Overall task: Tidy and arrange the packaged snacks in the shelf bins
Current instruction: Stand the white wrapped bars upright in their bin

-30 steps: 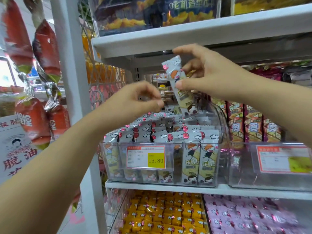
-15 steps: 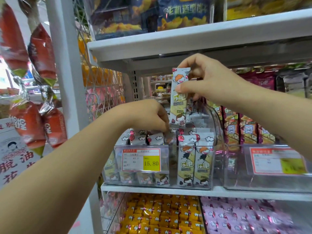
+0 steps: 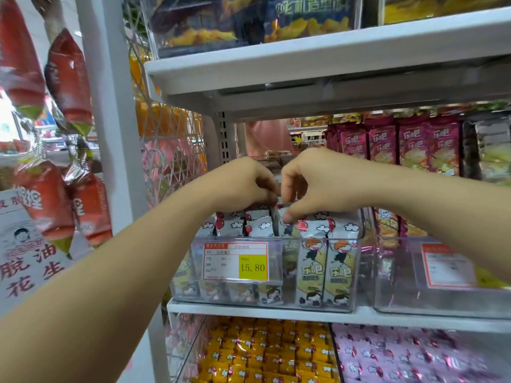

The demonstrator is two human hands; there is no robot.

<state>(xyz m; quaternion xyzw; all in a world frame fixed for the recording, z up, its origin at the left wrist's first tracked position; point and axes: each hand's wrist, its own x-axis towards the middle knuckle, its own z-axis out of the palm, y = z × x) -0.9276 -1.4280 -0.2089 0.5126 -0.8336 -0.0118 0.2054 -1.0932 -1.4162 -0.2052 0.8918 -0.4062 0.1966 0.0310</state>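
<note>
Packet, high under the upper shelf a second ago, now sits edge-on in the clear bin, mid front row. The left hand pinches its top. The right hand is curled with its thumb on the row; grip unclear. Slotting is nearly done.

Two hands, two price tags

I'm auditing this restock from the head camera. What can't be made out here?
Head view:
The edge-on packet: its face is turned away, and curled fingers hide whether the left hand or the right hand grips it.
Back rows of the clear bin: covered by both hands.
The price tag: print too small, only 15.80 reads.
The neighbouring bin's label: blurred.
</note>
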